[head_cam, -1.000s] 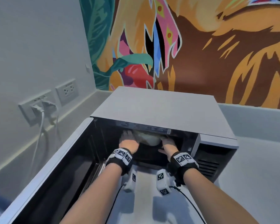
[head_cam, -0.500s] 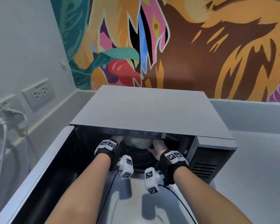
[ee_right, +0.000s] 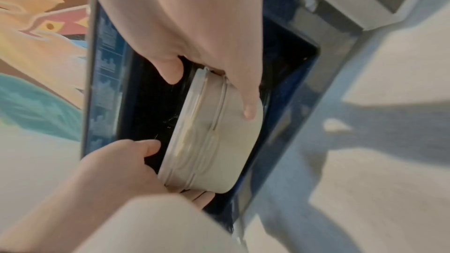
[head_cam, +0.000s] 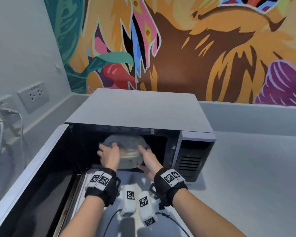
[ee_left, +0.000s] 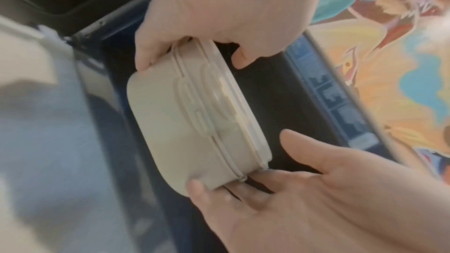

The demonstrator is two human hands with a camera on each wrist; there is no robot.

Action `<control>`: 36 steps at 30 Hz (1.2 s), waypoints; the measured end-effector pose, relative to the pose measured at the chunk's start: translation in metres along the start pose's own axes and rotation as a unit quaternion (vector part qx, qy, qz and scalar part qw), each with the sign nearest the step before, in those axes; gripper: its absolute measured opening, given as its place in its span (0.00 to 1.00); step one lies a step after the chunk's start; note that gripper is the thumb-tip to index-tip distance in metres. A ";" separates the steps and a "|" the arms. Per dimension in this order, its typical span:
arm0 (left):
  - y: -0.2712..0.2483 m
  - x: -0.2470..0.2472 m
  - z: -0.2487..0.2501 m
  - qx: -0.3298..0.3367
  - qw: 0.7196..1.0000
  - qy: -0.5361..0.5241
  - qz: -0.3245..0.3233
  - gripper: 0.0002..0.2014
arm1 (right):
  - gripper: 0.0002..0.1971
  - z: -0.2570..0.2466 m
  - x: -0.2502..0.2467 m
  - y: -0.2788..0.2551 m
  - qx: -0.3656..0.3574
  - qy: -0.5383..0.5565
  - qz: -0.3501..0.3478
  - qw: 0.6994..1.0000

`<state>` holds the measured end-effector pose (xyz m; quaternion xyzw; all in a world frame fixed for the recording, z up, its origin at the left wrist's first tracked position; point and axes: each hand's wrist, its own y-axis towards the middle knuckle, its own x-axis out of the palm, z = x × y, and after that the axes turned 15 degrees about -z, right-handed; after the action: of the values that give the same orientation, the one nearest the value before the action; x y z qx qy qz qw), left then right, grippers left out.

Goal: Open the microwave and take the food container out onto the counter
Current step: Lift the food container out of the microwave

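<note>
The grey microwave (head_cam: 140,110) stands open, its door (head_cam: 32,168) swung out to the left. A beige lidded food container (head_cam: 128,151) is at the mouth of the dark cavity, held between both hands. My left hand (head_cam: 108,154) grips its left end, thumb over the lid and fingers under. My right hand (head_cam: 149,161) grips the right end. In the left wrist view the left hand (ee_left: 190,41) clasps the container (ee_left: 185,122) from above, the right hand (ee_left: 280,180) cups it below. The right wrist view shows the right hand (ee_right: 212,76), the container (ee_right: 214,141) and the left hand (ee_right: 136,164).
The pale counter (head_cam: 255,177) runs to the right of the microwave and in front of it. Wall sockets (head_cam: 34,96) with plugs and cables (head_cam: 0,134) sit on the left wall. A painted mural (head_cam: 195,48) covers the back wall.
Both hands were deep inside the cavity on the container; they have drawn back toward me, and the container now shows at the opening, lifted between them.
</note>
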<state>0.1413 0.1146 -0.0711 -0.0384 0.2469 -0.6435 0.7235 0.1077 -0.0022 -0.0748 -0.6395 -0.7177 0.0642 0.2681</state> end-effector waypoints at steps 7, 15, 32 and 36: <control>-0.100 0.039 -0.063 0.018 0.998 0.021 -0.050 0.34 | 0.33 0.059 -0.050 -0.097 -0.021 -0.059 -0.031 0.998; -0.209 0.168 -0.093 0.029 0.975 0.040 -0.217 0.33 | 0.23 0.104 -0.177 -0.218 -0.038 -0.022 0.095 0.994; -0.212 0.314 -0.063 0.028 0.929 -0.016 -0.368 0.35 | 0.27 0.070 -0.324 -0.238 -0.029 0.037 0.246 0.968; -0.194 0.321 -0.071 0.021 0.924 -0.021 -0.382 0.36 | 0.28 0.064 -0.319 -0.233 -0.037 0.044 0.253 0.966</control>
<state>-0.0484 -0.2047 -0.1593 -0.1276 0.1850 -0.8751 0.4287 -0.1157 -0.3305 -0.1246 -0.8118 -0.5220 0.0757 0.2506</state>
